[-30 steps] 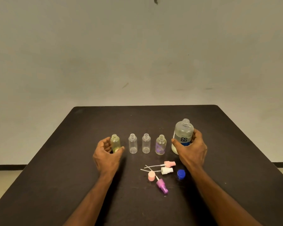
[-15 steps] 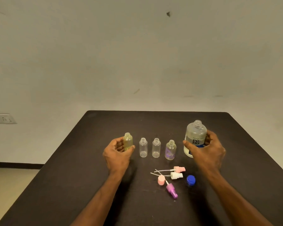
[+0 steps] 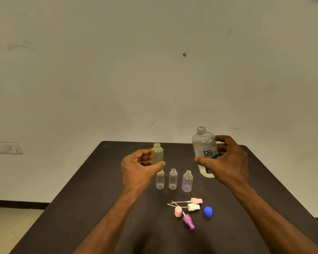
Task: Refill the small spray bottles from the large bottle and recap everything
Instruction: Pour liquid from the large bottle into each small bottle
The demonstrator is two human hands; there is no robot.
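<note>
My left hand (image 3: pixel 139 168) holds a small yellowish bottle (image 3: pixel 157 154) upright above the table, its neck uncapped. My right hand (image 3: pixel 226 162) grips the large clear bottle (image 3: pixel 204 147) with a blue label, also lifted and uncapped, upright. Three more small bottles stand uncapped on the dark table (image 3: pixel 81 208): two clear ones (image 3: pixel 160 181) (image 3: pixel 173 179) and a purple-tinted one (image 3: pixel 187 181). Near me lie several spray heads: pink (image 3: pixel 196 201), white (image 3: pixel 193 207), pink (image 3: pixel 178 211), purple (image 3: pixel 188 221). A blue cap (image 3: pixel 208 211) lies at their right.
The dark table runs to a plain wall behind. A wall socket (image 3: pixel 6 148) sits at the left. Floor shows past the table's left edge.
Both hands have lifted their bottles off the table: the yellowish bottle and the large bottle now hang above the row. The camera has tilted up.
</note>
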